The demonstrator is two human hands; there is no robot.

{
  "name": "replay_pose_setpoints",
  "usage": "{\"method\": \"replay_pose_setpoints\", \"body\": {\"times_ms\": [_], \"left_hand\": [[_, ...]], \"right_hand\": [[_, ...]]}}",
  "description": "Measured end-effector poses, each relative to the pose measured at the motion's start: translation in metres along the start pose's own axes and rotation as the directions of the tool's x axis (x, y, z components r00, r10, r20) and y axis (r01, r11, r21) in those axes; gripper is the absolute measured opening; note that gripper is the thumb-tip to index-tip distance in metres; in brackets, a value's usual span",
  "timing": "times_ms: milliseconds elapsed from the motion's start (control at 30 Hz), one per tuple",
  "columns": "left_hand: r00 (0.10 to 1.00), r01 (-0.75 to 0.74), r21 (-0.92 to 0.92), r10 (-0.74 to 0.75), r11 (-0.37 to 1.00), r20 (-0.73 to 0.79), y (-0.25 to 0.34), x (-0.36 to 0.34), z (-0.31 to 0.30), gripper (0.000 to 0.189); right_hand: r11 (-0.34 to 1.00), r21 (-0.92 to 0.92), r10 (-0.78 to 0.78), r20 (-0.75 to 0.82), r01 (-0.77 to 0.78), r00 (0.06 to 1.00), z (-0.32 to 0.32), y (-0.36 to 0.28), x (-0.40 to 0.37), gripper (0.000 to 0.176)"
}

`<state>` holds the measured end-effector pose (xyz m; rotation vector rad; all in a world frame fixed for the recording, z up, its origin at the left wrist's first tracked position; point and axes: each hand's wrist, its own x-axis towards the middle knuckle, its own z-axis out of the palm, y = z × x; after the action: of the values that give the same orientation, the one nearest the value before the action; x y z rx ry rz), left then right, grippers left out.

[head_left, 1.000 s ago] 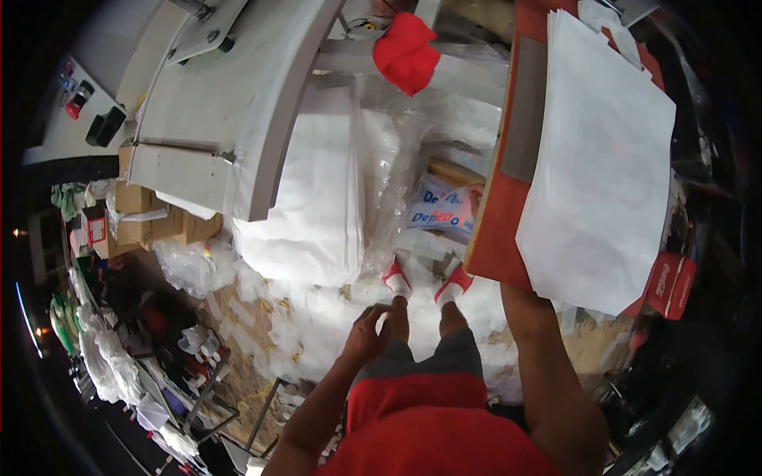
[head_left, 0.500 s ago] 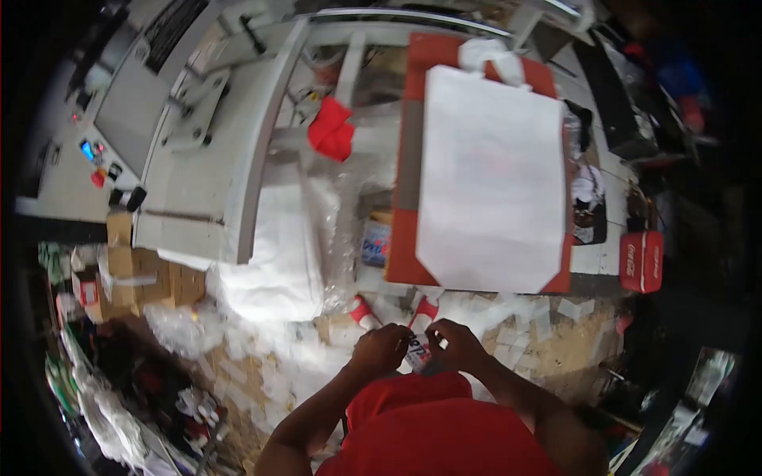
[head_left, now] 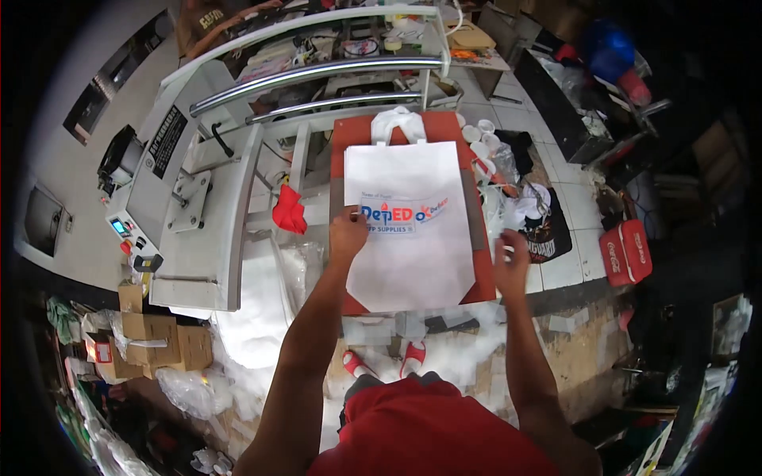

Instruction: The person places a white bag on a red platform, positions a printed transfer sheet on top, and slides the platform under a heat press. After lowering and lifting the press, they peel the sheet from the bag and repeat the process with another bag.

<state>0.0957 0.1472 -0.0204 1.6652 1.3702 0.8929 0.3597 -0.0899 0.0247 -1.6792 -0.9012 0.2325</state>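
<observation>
A white tote bag point(head_left: 409, 278) lies flat on the red-brown press board point(head_left: 341, 170), its handles at the far end. Across its middle is a printed sheet point(head_left: 393, 216) with blue and red "DepED" lettering; its outer edges are hard to make out. My left hand point(head_left: 348, 236) is at the sheet's left end, fingers closed on that edge. Just off the board's right side, my right hand point(head_left: 512, 258) hangs with thumb and finger curled together. A pale spot shows between them, too small to identify.
On the left stands a heat press point(head_left: 178, 206) with a control panel. A red cloth point(head_left: 289, 211) hangs by its frame. Cardboard boxes point(head_left: 151, 337) are at lower left, a red Coca-Cola bag point(head_left: 625, 252) at right. A person point(head_left: 208, 28) is at the far left back.
Both hands have moved forward from near my body to the board. The printed sheet, between my hands before, now lies on the bag. My view has tilted up, showing more background.
</observation>
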Motion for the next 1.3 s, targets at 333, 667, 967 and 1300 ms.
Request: {"method": "replay_pose_setpoints", "body": {"times_ms": [333, 667, 967, 1300], "left_hand": [[0.979, -0.149, 0.306, 0.184, 0.94, -0.089, 0.013, -0.004, -0.005, 0.044], [0.975, -0.192, 0.489, 0.222, 0.851, -0.004, -0.044, -0.067, -0.006, 0.062], [0.902, -0.425, 0.675, 0.342, 0.603, 0.262, -0.013, -0.072, -0.013, 0.061], [0.903, -0.426, 0.669, 0.332, 0.61, 0.273, -0.021, -0.072, -0.008, 0.061]], "right_hand": [[0.754, -0.472, -0.301, 0.372, 0.458, 0.878, 0.077, 0.008, 0.014, 0.045], [0.729, -0.506, -0.273, 0.4, 0.46, 0.875, 0.082, 0.031, 0.009, 0.045], [0.68, -0.565, -0.216, 0.455, 0.468, 0.864, 0.082, 0.028, 0.011, 0.046], [0.674, -0.582, -0.175, 0.473, 0.455, 0.863, 0.08, 0.03, 0.011, 0.049]]}}
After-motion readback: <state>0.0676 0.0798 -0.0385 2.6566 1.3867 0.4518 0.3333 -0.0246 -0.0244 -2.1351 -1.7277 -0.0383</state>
